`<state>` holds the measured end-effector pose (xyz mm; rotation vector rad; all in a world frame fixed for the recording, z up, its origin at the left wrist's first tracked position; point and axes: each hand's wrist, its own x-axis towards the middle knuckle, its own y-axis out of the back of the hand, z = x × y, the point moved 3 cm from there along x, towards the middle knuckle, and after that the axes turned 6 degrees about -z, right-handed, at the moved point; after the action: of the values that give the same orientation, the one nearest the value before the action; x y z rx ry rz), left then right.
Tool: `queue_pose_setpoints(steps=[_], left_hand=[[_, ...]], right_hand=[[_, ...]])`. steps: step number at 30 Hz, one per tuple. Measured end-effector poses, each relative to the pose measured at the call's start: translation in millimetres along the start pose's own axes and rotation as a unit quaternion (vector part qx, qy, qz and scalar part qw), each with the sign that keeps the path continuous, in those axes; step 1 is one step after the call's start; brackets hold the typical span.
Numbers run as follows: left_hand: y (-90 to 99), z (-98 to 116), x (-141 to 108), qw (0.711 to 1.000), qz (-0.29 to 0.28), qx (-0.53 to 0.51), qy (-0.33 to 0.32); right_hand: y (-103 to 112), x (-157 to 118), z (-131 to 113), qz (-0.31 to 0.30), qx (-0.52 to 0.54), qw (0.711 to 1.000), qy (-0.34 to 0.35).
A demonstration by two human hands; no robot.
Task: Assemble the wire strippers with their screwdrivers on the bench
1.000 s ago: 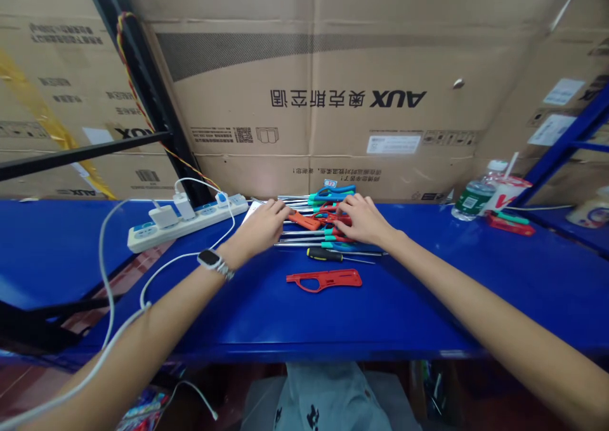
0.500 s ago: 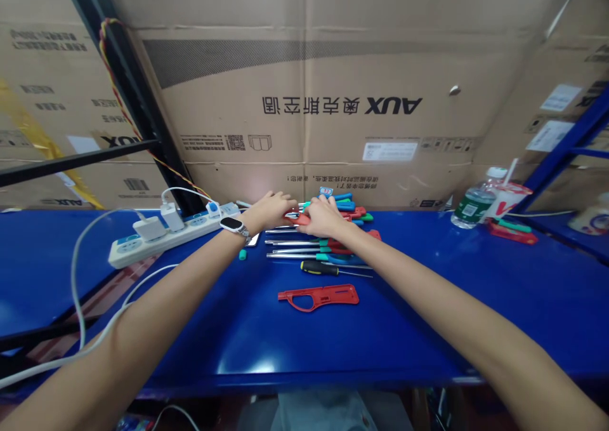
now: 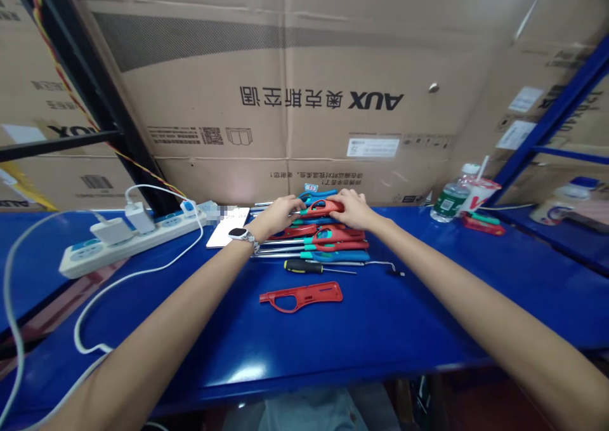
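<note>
A red long-nosed lighter (image 3: 322,208) lies across the top of a pile of similar lighters. My left hand (image 3: 278,217) has its fingers closed at the lighter's front end. At the rear of the handle, my right hand (image 3: 353,209) grips it with bent fingers. Below the hands are several red, blue and green lighters (image 3: 337,235) with metal tubes pointing left, partly hidden by my left hand. Nearer to me lie a black and yellow screwdriver (image 3: 303,266) and an empty red lighter casing half (image 3: 304,296).
A white power strip (image 3: 143,237) with chargers and cables is on the left, beside a white sheet (image 3: 223,229). To the right stand a water bottle (image 3: 450,199) and a cup (image 3: 478,195). A cardboard wall (image 3: 309,56) rises behind the blue table (image 3: 380,329).
My view has turned to the right. My hands have moved apart, the right one shifting toward the rear of the red lighter, which now shows between them.
</note>
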<state>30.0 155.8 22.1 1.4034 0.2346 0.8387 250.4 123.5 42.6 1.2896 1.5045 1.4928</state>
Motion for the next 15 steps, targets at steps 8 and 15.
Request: queue_pose_setpoints(steps=[8, 15], left_hand=[[-8.7, -2, -13, 1.0, 0.013, 0.002, 0.001], [14.7, 39, -57, 0.994, 0.101, -0.032, -0.012]], right_hand=[[-14, -16, 4, 0.072, 0.077, 0.994, 0.017], [-8, -58, -24, 0.16, 0.127, 0.975, 0.089]])
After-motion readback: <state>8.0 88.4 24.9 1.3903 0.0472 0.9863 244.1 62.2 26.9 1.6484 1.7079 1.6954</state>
